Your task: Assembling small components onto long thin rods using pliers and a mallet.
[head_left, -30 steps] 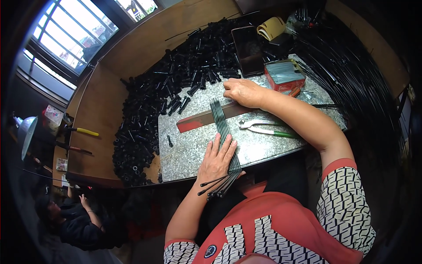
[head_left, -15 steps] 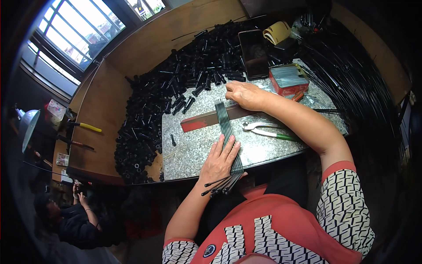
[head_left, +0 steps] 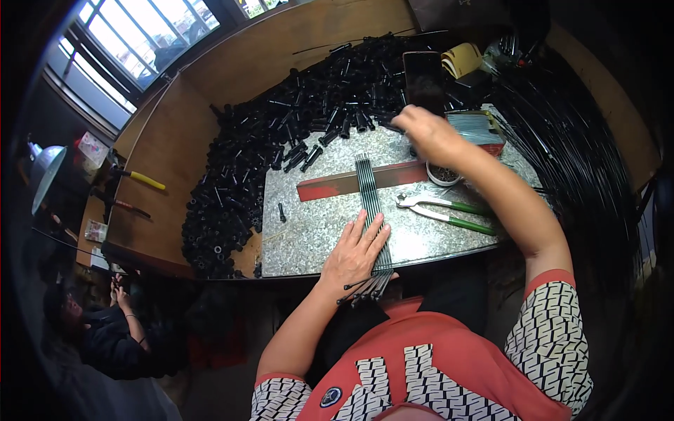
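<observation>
The right hand (head_left: 430,133) has been lifted off the red bar (head_left: 361,181) toward the pile of black tubes (head_left: 281,147); its grip is loosely curled, nothing seen held. The bundle of thin rods (head_left: 371,210) is pressed flat onto the bench (head_left: 316,224) by the open left hand (head_left: 357,251). Green-handled pliers (head_left: 446,210) lie nearby.

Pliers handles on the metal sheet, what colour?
Green, on the pliers; clearest in the head view.

shirt (head_left: 428,365): coral red | sleeves (head_left: 554,337): short, white with black block pattern
</observation>
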`<move>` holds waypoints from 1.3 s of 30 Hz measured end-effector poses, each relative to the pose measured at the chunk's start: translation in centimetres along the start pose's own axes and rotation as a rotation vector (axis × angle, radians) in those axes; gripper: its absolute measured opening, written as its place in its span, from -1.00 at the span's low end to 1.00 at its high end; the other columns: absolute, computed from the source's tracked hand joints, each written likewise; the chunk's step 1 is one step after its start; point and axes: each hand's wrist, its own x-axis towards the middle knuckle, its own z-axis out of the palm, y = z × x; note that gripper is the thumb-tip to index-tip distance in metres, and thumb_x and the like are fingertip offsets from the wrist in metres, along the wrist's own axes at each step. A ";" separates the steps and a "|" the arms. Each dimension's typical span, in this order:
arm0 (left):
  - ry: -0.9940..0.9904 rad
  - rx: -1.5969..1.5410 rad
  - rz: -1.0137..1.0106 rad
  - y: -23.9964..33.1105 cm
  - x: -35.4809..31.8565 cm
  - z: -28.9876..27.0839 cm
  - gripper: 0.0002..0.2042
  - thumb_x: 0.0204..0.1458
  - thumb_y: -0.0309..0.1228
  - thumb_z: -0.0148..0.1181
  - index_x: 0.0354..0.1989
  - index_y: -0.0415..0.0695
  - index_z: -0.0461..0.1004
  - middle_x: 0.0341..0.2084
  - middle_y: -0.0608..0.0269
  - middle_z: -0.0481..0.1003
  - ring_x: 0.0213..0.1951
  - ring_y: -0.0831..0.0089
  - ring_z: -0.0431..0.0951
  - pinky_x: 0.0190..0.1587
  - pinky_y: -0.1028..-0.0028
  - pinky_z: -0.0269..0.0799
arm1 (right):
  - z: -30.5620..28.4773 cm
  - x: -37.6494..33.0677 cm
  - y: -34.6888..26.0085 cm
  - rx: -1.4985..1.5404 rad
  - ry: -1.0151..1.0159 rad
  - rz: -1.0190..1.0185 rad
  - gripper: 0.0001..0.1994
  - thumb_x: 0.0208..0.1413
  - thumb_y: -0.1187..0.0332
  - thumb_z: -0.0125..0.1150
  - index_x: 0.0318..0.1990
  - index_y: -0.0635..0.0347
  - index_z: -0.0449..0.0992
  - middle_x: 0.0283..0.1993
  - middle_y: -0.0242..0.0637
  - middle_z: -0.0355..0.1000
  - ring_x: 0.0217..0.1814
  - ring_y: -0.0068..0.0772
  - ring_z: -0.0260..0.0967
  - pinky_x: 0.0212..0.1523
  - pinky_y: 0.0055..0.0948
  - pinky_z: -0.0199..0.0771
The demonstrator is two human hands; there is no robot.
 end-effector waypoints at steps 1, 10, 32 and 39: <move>0.014 0.005 0.010 -0.1 -0.1 0.2 -0.16 -0.15 0.15 0.23 0.19 -0.26 0.24 0.25 -0.06 0.15 0.30 -0.13 0.04 0.29 0.03 0.01 | -1.3 -0.3 1.2 -0.068 0.007 0.049 -0.71 -0.11 0.61 0.11 -0.16 0.24 0.39 -0.18 -0.13 0.33 -0.03 -0.04 0.33 -0.06 -0.20 0.39; 0.029 0.013 0.005 -0.1 -0.2 0.1 -0.19 -0.13 0.15 0.20 0.18 -0.24 0.26 0.23 -0.04 0.18 0.30 -0.12 0.04 0.29 0.02 0.01 | -7.1 -6.1 7.9 -0.401 -0.506 0.516 -0.89 -0.12 0.52 0.13 -0.43 0.29 0.57 -0.27 0.04 0.49 -0.16 0.05 0.46 -0.15 -0.15 0.48; 0.005 0.008 -0.044 0.7 0.0 -0.2 -0.14 -0.26 0.05 0.36 0.20 -0.21 0.24 0.27 -0.01 0.13 0.34 -0.05 -0.01 0.31 0.04 -0.04 | 2.7 -0.6 -3.1 -0.118 -0.177 0.004 -0.85 -0.01 0.44 0.02 -0.29 0.20 0.49 -0.26 -0.09 0.41 -0.12 -0.07 0.43 -0.17 -0.19 0.48; 0.015 0.010 -0.046 0.5 -0.2 0.1 -0.13 -0.25 0.04 0.36 0.22 -0.19 0.21 0.28 0.00 0.12 0.34 -0.05 -0.01 0.31 0.03 -0.05 | 3.0 -0.3 -3.3 -0.150 -0.139 0.032 -0.86 -0.01 0.44 0.01 -0.37 0.23 0.51 -0.27 -0.07 0.44 -0.14 -0.08 0.44 -0.18 -0.20 0.49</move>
